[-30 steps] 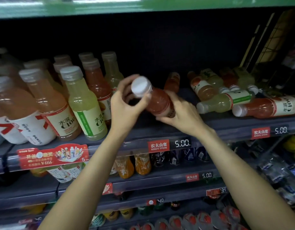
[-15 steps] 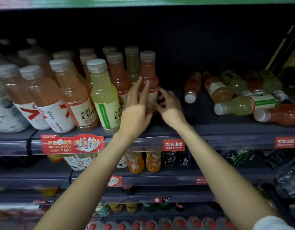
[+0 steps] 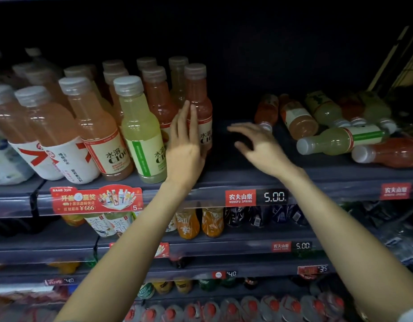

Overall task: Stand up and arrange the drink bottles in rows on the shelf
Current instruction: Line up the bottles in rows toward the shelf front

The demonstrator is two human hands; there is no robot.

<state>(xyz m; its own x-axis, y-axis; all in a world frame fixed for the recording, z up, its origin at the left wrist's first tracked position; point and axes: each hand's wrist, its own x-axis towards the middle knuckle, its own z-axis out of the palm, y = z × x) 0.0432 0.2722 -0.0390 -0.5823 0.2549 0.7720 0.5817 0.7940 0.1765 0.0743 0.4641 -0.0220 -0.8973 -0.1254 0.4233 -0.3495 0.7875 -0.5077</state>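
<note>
Head view: the shelf [image 3: 247,180] runs across the middle of the frame. At centre left, upright drink bottles stand in rows; the rightmost is a red-orange bottle [image 3: 198,105], standing upright at the end of the group, just behind a yellow-green bottle [image 3: 142,133] in the front row. The left hand [image 3: 185,147] is released, fingers straight and pointing up, lying flat against the lower body of the red-orange bottle. The right hand [image 3: 259,145] is released too, fingers spread and loosely bent, grasping nothing, hovering over the bare shelf stretch at centre. Its fingertips are near the cap of a small orange bottle [image 3: 267,111] lying on its side; contact cannot be confirmed. At the right of the frame more bottles lie toppled, among them a pale green bottle [image 3: 340,139] and a red bottle [image 3: 391,152], both caps pointing left. A price tag [image 3: 274,196] on the shelf edge reads 5.00.
</note>
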